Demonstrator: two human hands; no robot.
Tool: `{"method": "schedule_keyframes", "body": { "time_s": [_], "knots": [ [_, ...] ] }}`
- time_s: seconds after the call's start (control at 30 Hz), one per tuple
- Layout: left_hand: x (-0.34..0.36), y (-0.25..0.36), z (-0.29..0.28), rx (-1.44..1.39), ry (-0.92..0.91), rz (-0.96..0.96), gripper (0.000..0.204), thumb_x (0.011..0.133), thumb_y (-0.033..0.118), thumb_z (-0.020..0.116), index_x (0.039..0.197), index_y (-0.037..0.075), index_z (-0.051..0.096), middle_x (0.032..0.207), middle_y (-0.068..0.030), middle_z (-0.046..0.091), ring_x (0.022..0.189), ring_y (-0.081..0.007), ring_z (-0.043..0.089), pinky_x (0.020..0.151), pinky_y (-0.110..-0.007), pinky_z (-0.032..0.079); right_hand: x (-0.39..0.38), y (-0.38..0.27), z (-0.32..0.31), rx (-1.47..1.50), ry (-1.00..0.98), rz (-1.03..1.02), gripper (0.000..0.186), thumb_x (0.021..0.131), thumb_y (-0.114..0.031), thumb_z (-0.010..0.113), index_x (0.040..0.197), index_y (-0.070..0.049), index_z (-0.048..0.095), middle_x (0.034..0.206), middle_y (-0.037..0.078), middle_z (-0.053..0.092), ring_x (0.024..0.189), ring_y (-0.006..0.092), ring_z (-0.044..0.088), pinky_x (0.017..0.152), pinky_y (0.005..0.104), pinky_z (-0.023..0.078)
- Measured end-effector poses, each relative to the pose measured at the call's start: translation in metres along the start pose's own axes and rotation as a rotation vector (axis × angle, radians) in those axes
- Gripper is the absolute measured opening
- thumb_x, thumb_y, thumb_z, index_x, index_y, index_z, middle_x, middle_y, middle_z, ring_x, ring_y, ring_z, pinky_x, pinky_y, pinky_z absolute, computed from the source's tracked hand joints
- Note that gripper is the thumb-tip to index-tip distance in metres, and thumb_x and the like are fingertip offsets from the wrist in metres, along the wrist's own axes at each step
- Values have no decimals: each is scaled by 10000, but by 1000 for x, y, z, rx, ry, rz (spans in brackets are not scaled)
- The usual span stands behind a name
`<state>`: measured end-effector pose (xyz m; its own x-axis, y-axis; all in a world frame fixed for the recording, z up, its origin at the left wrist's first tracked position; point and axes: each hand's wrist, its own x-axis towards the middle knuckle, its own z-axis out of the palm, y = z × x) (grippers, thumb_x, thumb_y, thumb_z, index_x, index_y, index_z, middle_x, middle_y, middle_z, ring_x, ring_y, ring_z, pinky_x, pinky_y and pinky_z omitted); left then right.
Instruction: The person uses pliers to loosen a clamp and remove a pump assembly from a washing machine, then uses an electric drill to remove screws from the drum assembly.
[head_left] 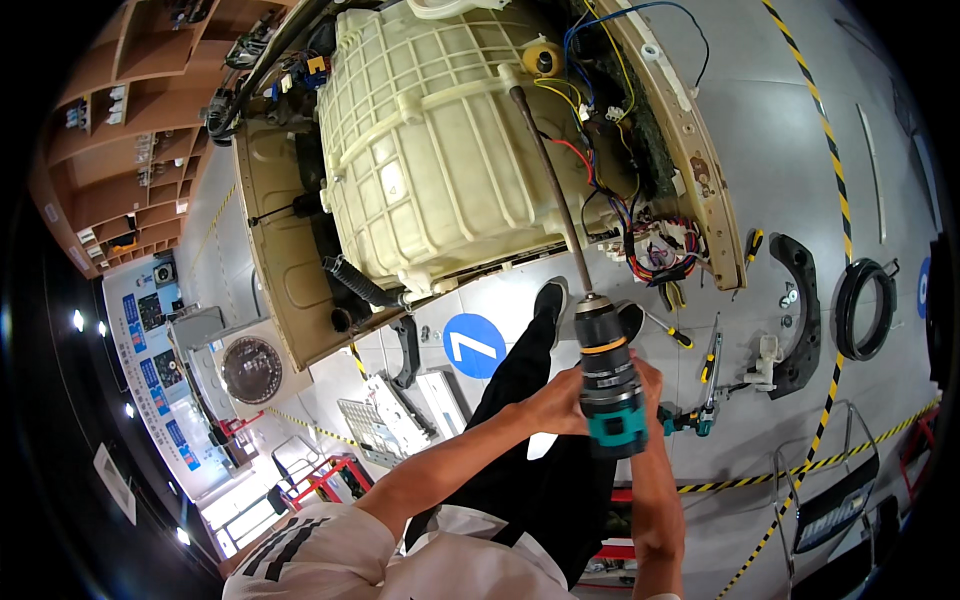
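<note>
The left hand (556,404) and right hand (649,385) curl closed around a teal-and-black power drill (611,395), its long brownish metal rod (552,190) reaching far over the cream ribbed plastic tub (430,165). Tip contact is unclear; if poorly seated, it could skid right into multicoloured wires (628,228).

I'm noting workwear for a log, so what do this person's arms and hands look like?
The left hand and right hand are ungloved, and no watch shows on either wrist. The left sleeve is short and white with dark stripes.
</note>
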<state>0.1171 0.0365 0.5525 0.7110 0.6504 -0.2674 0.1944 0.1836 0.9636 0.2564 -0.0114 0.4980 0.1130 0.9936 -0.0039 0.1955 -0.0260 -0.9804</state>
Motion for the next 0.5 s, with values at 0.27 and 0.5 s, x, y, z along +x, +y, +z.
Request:
{"method": "schedule_keyframes", "body": {
  "time_s": [0.27,0.5],
  "knots": [
    [-2,4,-4,-125,-39,-77,808,627,237,823,1277,72,372,1162,-77,551,1105,-208,527,972,-373,397,4,-14,6,47,39,-38,128,649,-57,658,752,-27,588,626,80,582,539,222,595,487,299,468],
    [-1,11,-8,-79,-65,-151,786,631,227,816,1268,68,385,1185,-77,541,1101,-200,527,973,-365,393,-3,-5,7,82,8,44,150,635,-56,669,764,-33,598,628,75,586,536,214,597,489,291,470]
  ]
}}
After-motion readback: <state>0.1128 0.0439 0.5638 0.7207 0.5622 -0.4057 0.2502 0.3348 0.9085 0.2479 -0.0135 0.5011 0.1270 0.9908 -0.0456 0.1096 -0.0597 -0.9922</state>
